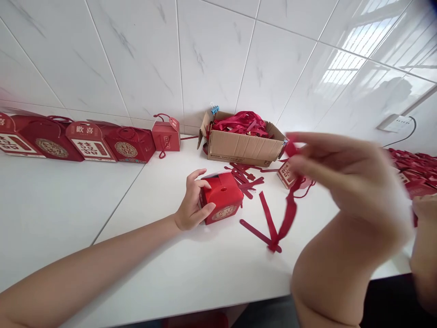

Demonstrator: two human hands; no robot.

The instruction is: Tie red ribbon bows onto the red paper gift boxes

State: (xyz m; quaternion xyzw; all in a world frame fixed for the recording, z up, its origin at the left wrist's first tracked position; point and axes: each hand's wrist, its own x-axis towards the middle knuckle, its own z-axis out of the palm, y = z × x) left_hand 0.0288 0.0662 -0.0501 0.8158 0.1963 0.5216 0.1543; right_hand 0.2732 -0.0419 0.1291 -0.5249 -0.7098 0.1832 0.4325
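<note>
My left hand grips a small red gift box by its left side, thumb in front and fingers over the top. The box stands on the white table, with a hole in its lid and a gold emblem on its front. Raised over the right side, my right hand is blurred by motion. Its thumb and finger pinch a red ribbon, which hangs down towards the table. The ribbon's lower end lies over a flat dark red strip, and I cannot tell whether they are joined.
An open cardboard box full of red ribbons stands by the tiled wall. More loose strips lie before it. Several red gift boxes line the back left. A small tagged box sits behind my right hand. Another person's hand shows at right.
</note>
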